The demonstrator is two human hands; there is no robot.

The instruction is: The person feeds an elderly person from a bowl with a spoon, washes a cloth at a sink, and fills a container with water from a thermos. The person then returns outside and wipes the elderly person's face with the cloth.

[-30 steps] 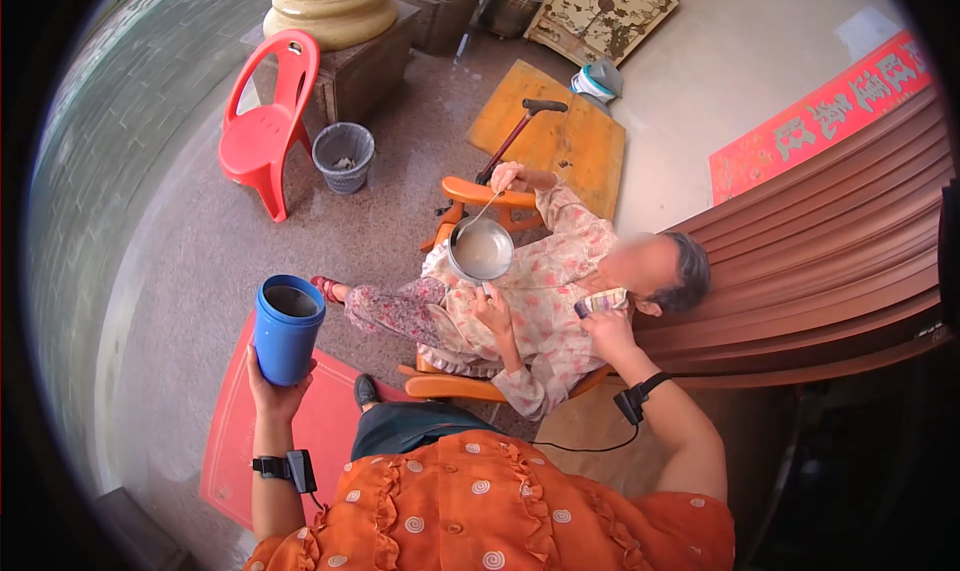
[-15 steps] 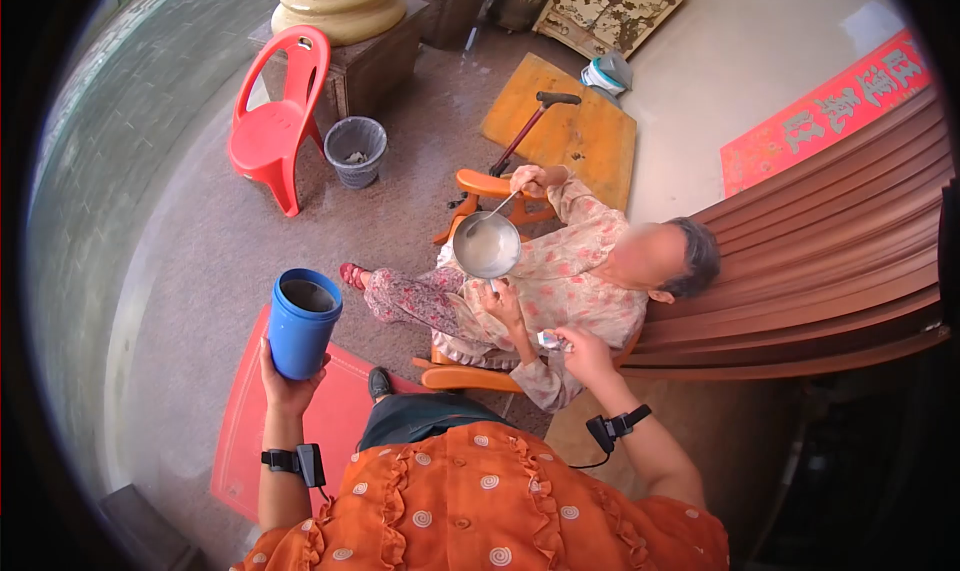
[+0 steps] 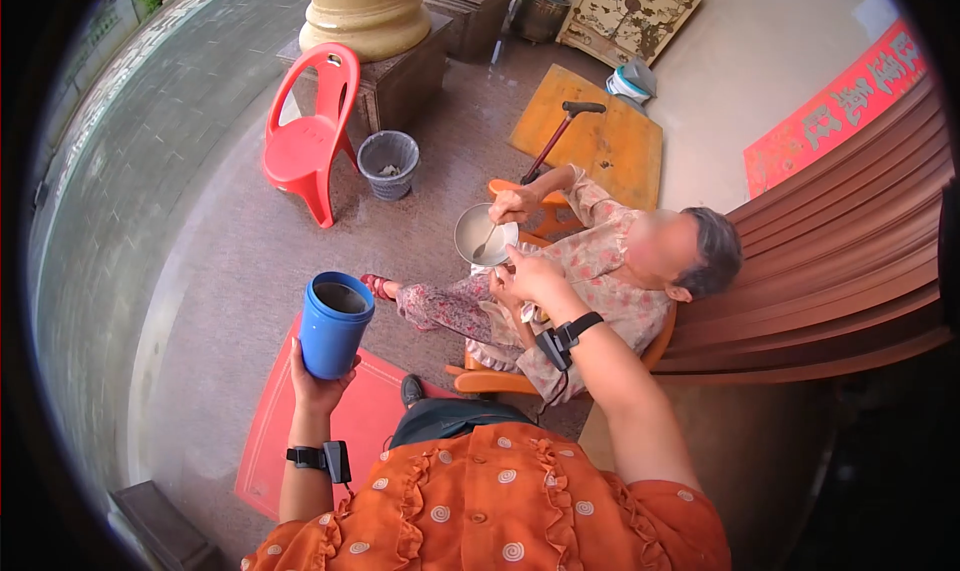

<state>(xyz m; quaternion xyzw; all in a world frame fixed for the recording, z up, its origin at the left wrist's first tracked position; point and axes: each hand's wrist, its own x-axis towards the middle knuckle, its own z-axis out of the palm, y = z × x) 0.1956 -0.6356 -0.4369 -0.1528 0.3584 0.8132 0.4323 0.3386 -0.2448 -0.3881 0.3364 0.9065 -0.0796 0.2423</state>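
My left hand (image 3: 318,383) is wrapped round a blue cylindrical container (image 3: 335,336), held upright, its open top showing a dark greyish inside. My right hand (image 3: 535,276) reaches across to the near side of a metal bowl (image 3: 470,233), fingers closed. A small white thing (image 3: 508,237) shows by its fingertips at the rim; I cannot make out what it is. The bowl holds pale, whitish food. A seated person's hand (image 3: 515,206) grips a spoon (image 3: 484,243) dipped into it. That person's other hand (image 3: 503,286) is under the bowl, partly hidden by mine.
The person sits in an orange wooden chair (image 3: 490,382). A walking cane (image 3: 550,151) stands beside it. Further off are a red plastic chair (image 3: 305,146), a waste bin (image 3: 389,181) and a leaning wooden board (image 3: 625,156). A red mat (image 3: 268,441) lies on the floor near my feet.
My right hand has moved forward and left to the bowl with the small whitish thing. The person's spoon hand has come down to the bowl. My left hand still holds the container.
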